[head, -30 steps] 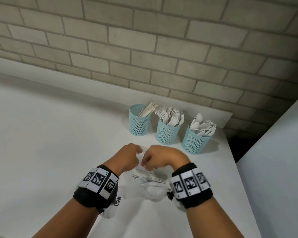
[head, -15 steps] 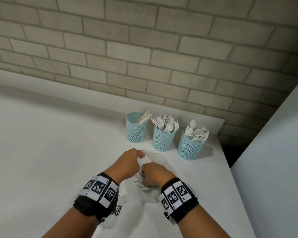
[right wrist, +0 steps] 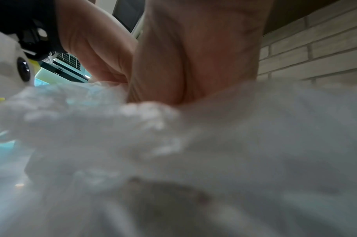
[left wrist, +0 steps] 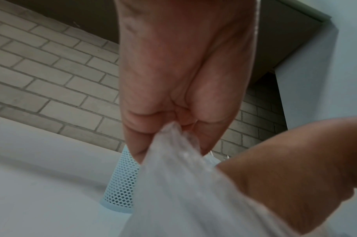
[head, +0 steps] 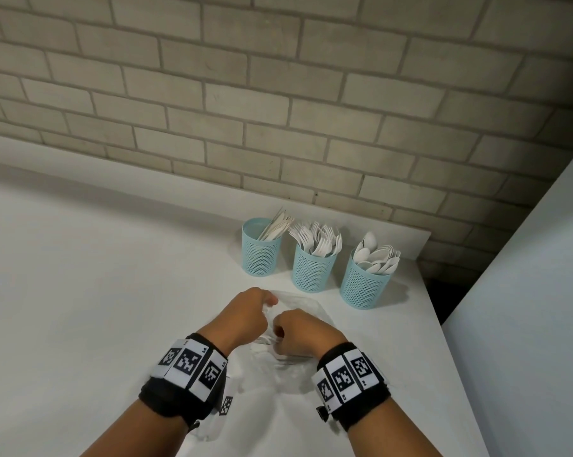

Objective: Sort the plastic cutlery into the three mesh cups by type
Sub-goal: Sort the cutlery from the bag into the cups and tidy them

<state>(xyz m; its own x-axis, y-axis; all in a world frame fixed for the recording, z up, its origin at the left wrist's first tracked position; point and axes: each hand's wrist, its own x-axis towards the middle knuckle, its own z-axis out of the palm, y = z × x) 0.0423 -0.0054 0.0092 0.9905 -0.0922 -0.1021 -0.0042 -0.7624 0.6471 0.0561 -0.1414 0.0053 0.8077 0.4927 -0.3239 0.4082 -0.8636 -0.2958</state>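
Observation:
A clear plastic bag (head: 291, 371) with white cutlery (head: 290, 357) showing through it lies on the white counter (head: 97, 308), in front of three blue mesh cups. The left cup (head: 261, 258) holds knives, the middle cup (head: 313, 272) forks, the right cup (head: 364, 288) spoons. My left hand (head: 250, 311) pinches a gathered bit of the bag (left wrist: 183, 192) between curled fingers (left wrist: 137, 141). Close beside it, my right hand (head: 300, 331) is curled on the bag's crumpled top. In the right wrist view the bag (right wrist: 193, 160) hides the right fingers.
A brick wall (head: 278, 110) runs behind the cups above a low white ledge. A tall pale panel (head: 526, 291) stands to the right, past the counter's right edge with a dark gap (head: 440, 298) between. The counter stretches bare to the left.
My right hand has moved left and down to the bag's top, close against the left hand. The left hand keeps its pinch on the bag. The cups have not moved.

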